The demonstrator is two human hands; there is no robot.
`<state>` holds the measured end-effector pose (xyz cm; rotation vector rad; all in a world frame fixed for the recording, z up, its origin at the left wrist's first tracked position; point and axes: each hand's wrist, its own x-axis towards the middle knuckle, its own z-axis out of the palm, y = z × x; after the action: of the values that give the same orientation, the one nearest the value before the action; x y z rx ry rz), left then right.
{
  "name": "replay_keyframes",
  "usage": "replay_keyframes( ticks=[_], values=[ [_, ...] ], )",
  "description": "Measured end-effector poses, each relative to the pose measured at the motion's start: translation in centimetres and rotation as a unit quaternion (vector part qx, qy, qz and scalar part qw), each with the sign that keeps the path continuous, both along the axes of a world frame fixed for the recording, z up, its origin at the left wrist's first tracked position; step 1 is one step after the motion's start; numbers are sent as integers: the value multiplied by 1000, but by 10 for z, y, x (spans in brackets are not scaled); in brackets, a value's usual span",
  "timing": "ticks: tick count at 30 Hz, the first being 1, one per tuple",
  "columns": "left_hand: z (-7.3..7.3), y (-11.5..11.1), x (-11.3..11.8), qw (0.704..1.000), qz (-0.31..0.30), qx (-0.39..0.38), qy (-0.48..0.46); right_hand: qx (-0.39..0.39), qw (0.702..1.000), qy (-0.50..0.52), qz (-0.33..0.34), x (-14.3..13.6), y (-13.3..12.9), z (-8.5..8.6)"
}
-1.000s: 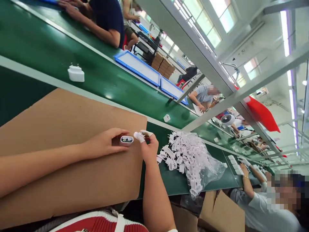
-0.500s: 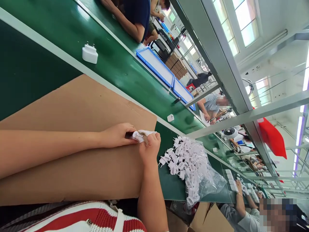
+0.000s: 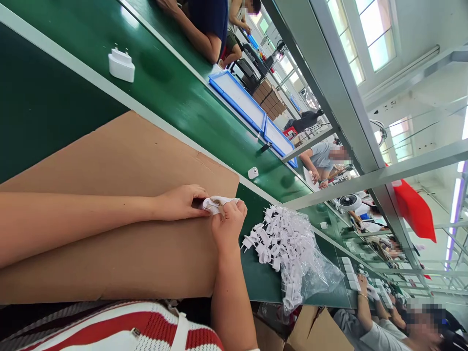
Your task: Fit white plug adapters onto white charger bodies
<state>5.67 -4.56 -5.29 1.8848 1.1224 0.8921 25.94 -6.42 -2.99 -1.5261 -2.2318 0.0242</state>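
My left hand [image 3: 183, 202] comes in from the left side, thumb and fingers closed round a small white piece that is mostly hidden. Against it, my right hand [image 3: 229, 219] pinches a crumpled white cloth [image 3: 215, 202] with brownish stains. Both hands are together above the right end of a brown cardboard sheet [image 3: 146, 253]. To the right of my right hand lies a heap of white plug parts [image 3: 274, 239] with metal pins, spilling from a clear plastic bag [image 3: 321, 273].
Beyond the cardboard runs a green belt [image 3: 175, 107] behind a pale rail [image 3: 73, 73]. On it are a white charger [image 3: 122, 66] and a smaller one [image 3: 253, 172]. Blue-edged trays [image 3: 237, 100] line the far side. A metal frame [image 3: 329, 83] crosses overhead. Co-workers sit along the line.
The chargers on the green belt have shifted up and to the left. My hands stay together round the cloth, almost in the same place.
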Motion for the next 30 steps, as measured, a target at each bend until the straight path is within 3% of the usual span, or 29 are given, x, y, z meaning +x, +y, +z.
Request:
replay_keyframes(
  ticks=[16, 19, 22, 27, 30],
  values=[
    [0, 5, -2, 999, -33, -26, -10, -16, 996, -87, 32, 6, 8, 18],
    [5, 6, -2, 997, -40, -62, -15, -14, 996, -76, 44, 7, 14, 13],
    [12, 0, 0, 996, -36, -82, -7, -11, 1000, -19, 12, 4, 15, -1],
    [16, -7, 4, 996, -17, -88, -2, 26, 996, 74, -46, 13, -16, -10],
    [24, 12, 1, 993, 25, -115, -13, 45, 994, 39, -92, 42, -54, -4]
  ],
)
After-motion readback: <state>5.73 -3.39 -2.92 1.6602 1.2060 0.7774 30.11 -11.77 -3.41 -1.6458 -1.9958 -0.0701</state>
